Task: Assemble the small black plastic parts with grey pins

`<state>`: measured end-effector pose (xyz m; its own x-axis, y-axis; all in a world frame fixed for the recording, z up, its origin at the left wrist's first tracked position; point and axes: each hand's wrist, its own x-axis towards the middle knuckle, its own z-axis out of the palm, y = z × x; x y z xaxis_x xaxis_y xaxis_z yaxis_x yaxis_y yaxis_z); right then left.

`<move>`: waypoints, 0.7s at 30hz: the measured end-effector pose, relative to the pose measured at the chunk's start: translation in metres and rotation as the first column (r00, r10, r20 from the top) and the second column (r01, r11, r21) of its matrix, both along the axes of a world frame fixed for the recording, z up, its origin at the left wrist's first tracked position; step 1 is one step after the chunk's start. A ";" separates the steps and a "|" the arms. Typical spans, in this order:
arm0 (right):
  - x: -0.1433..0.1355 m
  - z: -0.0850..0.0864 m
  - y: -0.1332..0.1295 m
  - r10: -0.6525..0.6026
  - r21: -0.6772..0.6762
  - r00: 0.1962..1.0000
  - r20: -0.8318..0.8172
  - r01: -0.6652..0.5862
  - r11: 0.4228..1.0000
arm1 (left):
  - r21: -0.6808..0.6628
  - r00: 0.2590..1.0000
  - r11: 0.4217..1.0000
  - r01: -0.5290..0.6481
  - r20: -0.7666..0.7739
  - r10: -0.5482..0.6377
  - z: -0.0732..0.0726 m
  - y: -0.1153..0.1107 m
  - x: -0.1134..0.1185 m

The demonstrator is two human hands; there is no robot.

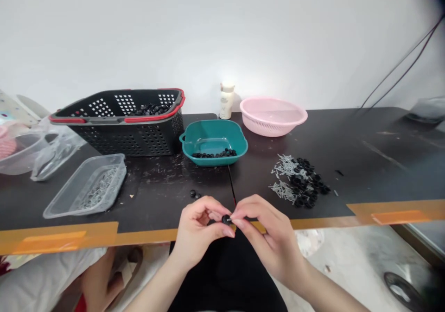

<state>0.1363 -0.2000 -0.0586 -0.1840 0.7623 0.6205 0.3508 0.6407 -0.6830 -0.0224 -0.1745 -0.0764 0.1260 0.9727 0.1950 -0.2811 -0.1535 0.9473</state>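
Observation:
At the table's front edge my left hand point(200, 231) pinches a small round black plastic piece point(225, 219) between thumb and fingers. The thumb and forefinger of my right hand point(269, 233) are closed at its right side, on what looks like a thin grey nail point(230, 219), mostly covered by the fingertips. Just beyond the left hand lie two loose black pieces point(193, 193). A heap of black pieces with grey nails in them point(301, 182) lies to the right. Loose grey nails point(100, 189) fill part of a clear plastic tub point(59, 205) on the left.
A teal basin point(215, 162) with black pieces stands ahead, beside a black basket point(139, 138) holding more. Behind are a white bottle point(226, 101) and a pink colander point(273, 126). Plastic bags point(57, 152) lie far left. Another person's leg point(99, 275) shows below the table.

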 end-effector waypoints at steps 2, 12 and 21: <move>0.002 0.002 -0.002 -0.011 0.017 0.996 0.091 0.010 1.000 | 0.015 1.000 1.000 -0.025 -0.011 0.025 -0.002 -0.002 -0.001; 0.017 0.005 0.001 0.099 -0.144 0.972 0.213 -0.069 0.987 | -0.179 0.997 0.981 0.071 0.012 -0.070 -0.020 -0.010 0.008; 0.081 -0.014 0.046 0.139 -0.501 0.989 0.051 -0.095 0.860 | -0.392 0.987 0.914 0.101 0.155 -0.042 -0.037 -0.009 0.024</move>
